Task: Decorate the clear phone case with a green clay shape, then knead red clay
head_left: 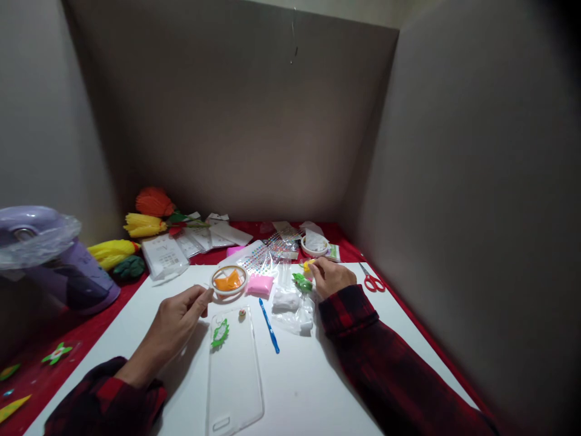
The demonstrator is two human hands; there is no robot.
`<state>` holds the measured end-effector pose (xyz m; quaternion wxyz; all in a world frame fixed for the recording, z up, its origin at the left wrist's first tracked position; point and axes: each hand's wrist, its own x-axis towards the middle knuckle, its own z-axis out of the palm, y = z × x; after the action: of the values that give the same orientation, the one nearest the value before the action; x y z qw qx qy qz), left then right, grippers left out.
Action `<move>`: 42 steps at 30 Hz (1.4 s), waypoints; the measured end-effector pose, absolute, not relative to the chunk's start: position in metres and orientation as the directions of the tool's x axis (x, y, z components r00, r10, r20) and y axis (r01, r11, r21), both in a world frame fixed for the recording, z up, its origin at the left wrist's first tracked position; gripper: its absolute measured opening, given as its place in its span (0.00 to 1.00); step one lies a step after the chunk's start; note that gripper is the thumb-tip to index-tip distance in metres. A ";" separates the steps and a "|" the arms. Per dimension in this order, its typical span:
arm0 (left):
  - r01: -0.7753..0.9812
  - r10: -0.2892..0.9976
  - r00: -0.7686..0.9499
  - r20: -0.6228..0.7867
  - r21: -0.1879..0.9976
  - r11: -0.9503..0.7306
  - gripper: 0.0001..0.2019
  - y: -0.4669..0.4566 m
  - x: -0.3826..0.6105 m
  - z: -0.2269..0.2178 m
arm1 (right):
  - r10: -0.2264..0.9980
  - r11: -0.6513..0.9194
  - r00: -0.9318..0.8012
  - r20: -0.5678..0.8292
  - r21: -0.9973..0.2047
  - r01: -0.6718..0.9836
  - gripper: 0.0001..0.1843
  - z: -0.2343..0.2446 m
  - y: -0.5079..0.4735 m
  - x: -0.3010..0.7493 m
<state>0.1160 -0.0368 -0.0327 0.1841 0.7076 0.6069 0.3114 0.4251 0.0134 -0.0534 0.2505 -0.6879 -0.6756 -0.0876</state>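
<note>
My left hand point(179, 318) hovers left of a clear phone case point(236, 375), its thumb and fingertips pinched together. Whatever may be between them is too small to make out. Just beyond those fingertips is a round white-rimmed container point(246, 282) with an orange packet point(228, 280) in it. Green frilly trim point(220, 333) and a small round brown piece point(242, 313) lie on the case. My right hand point(334, 277) pinches a small yellow packet point(309, 269) at the back right. Beside it are a green packet point(302, 282) and a white packet point(285, 300) on clear plastic.
A blue modelling tool point(269, 327) and a pink packet point(259, 284) lie mid-board. Red-handled scissors point(374, 282) rest at right. Behind are rhinestone sheets point(272, 248), another round container point(314, 249) and bagged white packs point(164, 257). A purple lined bin point(86, 278) and paper flowers point(145, 225) stand left.
</note>
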 end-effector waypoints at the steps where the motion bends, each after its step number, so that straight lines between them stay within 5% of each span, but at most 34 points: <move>1: 0.745 0.973 0.069 0.218 0.637 -0.196 0.20 -0.037 0.116 -0.033 | 0.875 0.053 0.067 0.479 -0.234 0.971 0.12 -0.054 0.014 0.426; 11: 0.728 0.966 0.069 0.249 0.650 -0.219 0.19 -0.037 0.115 -0.036 | 0.795 0.254 -0.070 0.602 -0.225 0.941 0.10 -0.068 0.025 0.436; 21: 0.687 0.974 -0.078 0.214 0.720 -0.103 0.10 -0.034 0.112 -0.041 | 0.795 0.354 -0.189 0.577 -0.189 0.916 0.13 -0.080 0.030 0.433; 32: 0.735 0.969 -0.091 0.229 0.672 -0.090 0.14 -0.031 0.109 -0.040 | 0.847 0.044 0.100 0.523 -0.255 0.966 0.14 -0.030 0.022 0.478; 42: 0.762 0.975 -0.084 0.207 0.644 -0.071 0.16 -0.032 0.110 -0.036 | 0.962 -0.107 0.161 0.220 -0.238 0.965 0.07 -0.013 0.016 0.508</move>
<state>0.1105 -0.0318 -0.0360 0.1648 0.6563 0.6614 0.3235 0.5077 0.0162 -0.0127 0.1640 -0.7440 -0.6477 -0.0048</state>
